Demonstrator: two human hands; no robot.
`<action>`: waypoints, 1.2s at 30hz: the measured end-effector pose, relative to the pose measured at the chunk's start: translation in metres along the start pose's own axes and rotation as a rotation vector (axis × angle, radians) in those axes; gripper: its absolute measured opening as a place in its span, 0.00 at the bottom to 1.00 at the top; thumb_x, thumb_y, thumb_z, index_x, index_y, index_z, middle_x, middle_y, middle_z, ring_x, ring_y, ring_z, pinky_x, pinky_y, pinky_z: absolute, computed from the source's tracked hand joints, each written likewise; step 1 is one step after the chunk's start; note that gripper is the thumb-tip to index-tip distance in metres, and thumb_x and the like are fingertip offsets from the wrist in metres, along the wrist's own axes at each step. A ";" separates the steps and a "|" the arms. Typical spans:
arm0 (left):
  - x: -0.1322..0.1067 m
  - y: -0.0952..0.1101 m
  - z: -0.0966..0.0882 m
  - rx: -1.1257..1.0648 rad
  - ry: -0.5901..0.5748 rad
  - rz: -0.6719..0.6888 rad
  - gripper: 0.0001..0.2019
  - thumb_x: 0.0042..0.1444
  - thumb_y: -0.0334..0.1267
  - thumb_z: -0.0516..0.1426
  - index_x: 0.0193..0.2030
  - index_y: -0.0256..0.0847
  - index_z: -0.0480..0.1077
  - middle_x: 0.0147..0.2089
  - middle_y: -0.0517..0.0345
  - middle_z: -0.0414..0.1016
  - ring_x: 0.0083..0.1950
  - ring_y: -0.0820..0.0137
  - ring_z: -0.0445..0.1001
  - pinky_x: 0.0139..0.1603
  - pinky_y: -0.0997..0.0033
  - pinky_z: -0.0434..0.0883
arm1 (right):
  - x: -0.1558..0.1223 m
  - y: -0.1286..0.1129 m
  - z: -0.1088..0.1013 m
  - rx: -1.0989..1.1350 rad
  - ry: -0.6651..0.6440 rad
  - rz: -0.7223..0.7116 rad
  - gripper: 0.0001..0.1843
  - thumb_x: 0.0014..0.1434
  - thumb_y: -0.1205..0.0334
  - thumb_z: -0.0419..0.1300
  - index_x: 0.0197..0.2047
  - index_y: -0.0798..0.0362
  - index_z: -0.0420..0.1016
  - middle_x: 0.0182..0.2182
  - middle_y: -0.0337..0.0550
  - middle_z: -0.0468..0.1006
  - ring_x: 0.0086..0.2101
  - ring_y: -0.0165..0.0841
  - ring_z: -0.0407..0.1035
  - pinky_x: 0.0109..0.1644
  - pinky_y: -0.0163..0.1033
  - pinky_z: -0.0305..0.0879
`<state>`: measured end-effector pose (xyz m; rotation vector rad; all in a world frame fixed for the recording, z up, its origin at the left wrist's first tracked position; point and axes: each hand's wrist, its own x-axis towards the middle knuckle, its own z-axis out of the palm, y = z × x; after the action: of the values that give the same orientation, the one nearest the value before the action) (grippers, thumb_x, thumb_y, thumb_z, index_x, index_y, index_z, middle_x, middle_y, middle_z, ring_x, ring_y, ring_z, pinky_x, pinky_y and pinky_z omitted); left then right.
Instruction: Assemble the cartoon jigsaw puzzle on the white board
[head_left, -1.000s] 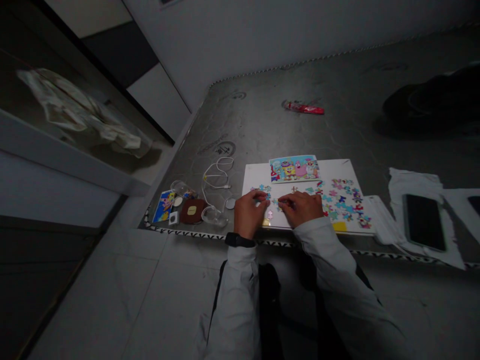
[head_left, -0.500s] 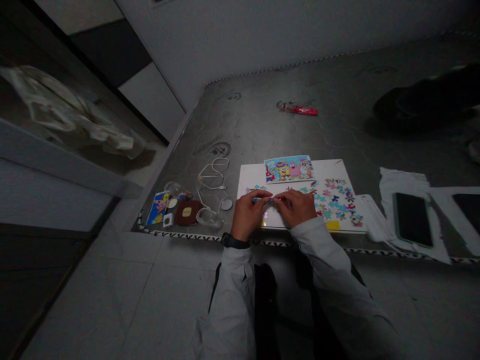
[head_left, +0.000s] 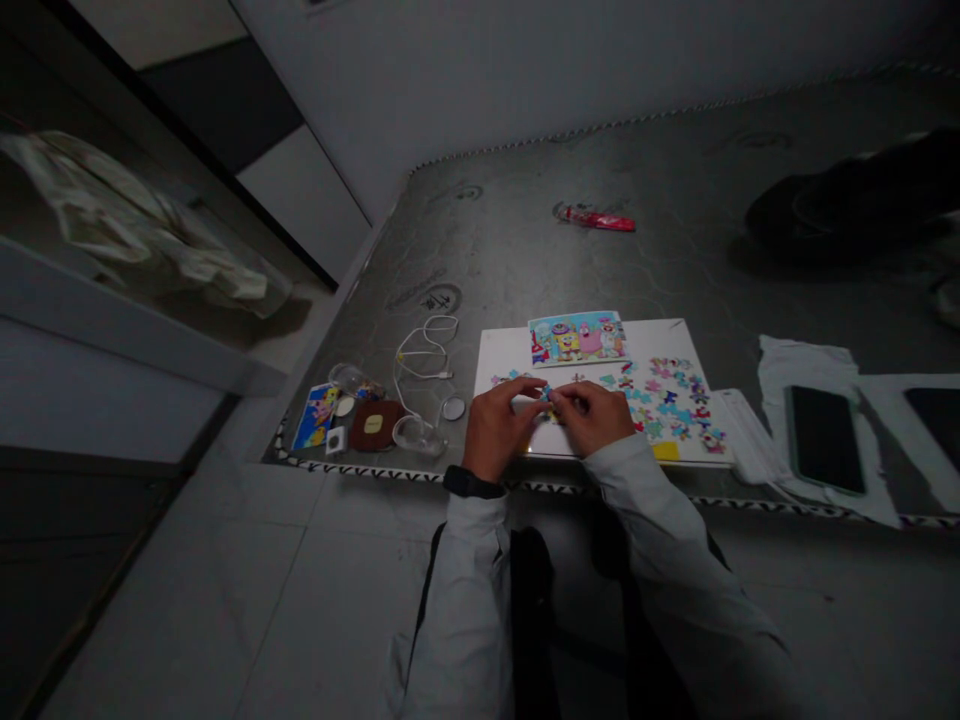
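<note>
A small blue jigsaw piece (head_left: pixel 548 393) is between my two hands, partly hidden by the fingertips. My left hand (head_left: pixel 493 428), with a dark band on its wrist, has its thumb and forefinger closed at the left side of that piece. From the other side, my right hand (head_left: pixel 600 420) pinches the piece with thumb and forefinger. Beneath both hands lies a white board (head_left: pixel 501 347). Loose jigsaw pieces (head_left: pixel 670 397) are scattered over its right part. A printed cartoon picture card (head_left: pixel 577 340) lies at the board's far edge.
Left of the board are a white cable (head_left: pixel 424 375), a brown case (head_left: pixel 373 426) and a colourful packet (head_left: pixel 315 417). To the right, a phone (head_left: pixel 825 440) rests on white wrapping. Farther back lies a red wrapper (head_left: pixel 600 219); a dark object (head_left: pixel 825 215) stands far right.
My fingertips have shifted slightly right and away from me with the blue jigsaw piece. My left thumb and forefinger are a little farther apart. Everything else on the table stays put.
</note>
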<state>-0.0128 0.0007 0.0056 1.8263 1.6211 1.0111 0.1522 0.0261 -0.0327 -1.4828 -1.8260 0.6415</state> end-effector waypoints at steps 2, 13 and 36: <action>0.000 -0.001 0.001 0.014 0.008 -0.006 0.10 0.57 0.36 0.65 0.47 0.47 0.79 0.42 0.62 0.83 0.31 0.75 0.75 0.40 0.74 0.70 | 0.000 0.001 0.000 -0.029 -0.024 -0.006 0.12 0.62 0.54 0.58 0.36 0.49 0.82 0.33 0.42 0.83 0.31 0.34 0.72 0.40 0.43 0.60; 0.000 -0.007 0.005 0.021 0.109 -0.190 0.08 0.60 0.35 0.61 0.43 0.44 0.81 0.41 0.58 0.84 0.38 0.70 0.78 0.45 0.70 0.72 | -0.001 0.002 -0.007 -0.259 0.083 0.022 0.11 0.62 0.56 0.59 0.36 0.49 0.82 0.33 0.43 0.82 0.38 0.39 0.72 0.44 0.46 0.49; 0.005 0.000 0.017 0.245 -0.032 -0.161 0.07 0.62 0.37 0.59 0.41 0.49 0.80 0.43 0.60 0.83 0.45 0.66 0.78 0.49 0.70 0.69 | -0.002 0.005 -0.005 -0.276 -0.094 0.072 0.16 0.49 0.47 0.70 0.39 0.44 0.80 0.33 0.37 0.80 0.38 0.39 0.71 0.41 0.43 0.44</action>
<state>0.0005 0.0073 -0.0039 1.8181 1.9072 0.7364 0.1599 0.0254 -0.0334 -1.7300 -2.0043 0.5159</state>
